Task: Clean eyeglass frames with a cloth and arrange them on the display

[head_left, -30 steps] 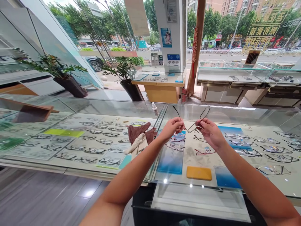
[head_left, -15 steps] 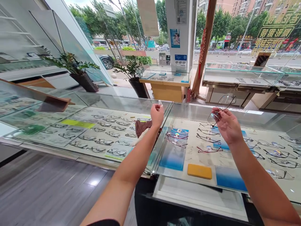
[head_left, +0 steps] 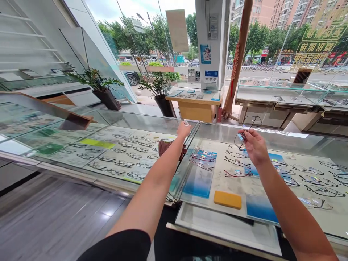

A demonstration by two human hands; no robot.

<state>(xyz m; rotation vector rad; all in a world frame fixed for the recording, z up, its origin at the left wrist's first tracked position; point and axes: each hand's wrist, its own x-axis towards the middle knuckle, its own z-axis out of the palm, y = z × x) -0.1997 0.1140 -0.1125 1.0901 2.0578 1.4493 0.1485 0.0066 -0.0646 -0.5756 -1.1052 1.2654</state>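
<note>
Spectacles [head_left: 250,124] are held in the right hand [head_left: 251,143], raised above the glass-topped surface [head_left: 212,135]. Thumb and fingers are closed in a pinch near the middle of the frame; one lens stands above the fingertips, the other hangs below and to the left. The frame is tilted, not level.

Left hand [head_left: 183,129] is extended forward at the end of a nearly straight arm, at the white bottle [head_left: 186,122] near the joint between two glass sections. Fingers are curled, and only the top of the bottle shows above them — whether the grip is fully closed cannot be told from this view. A black sleeve [head_left: 119,244] covers the upper part of the left arm.

Brown cloth [head_left: 164,146] is located just beyond the left forearm, which hides part of it. Rows of eyeglass frames [head_left: 123,164] occupy the left section. In the right section, red-framed glasses [head_left: 238,174] lie below the raised pair, to the left of the right forearm. Yellow case [head_left: 227,199] is positioned near the front edge, between two blue cards [head_left: 199,181] — one to its left, one to its right. White drawer [head_left: 225,222] projects beneath the front edge.
</note>
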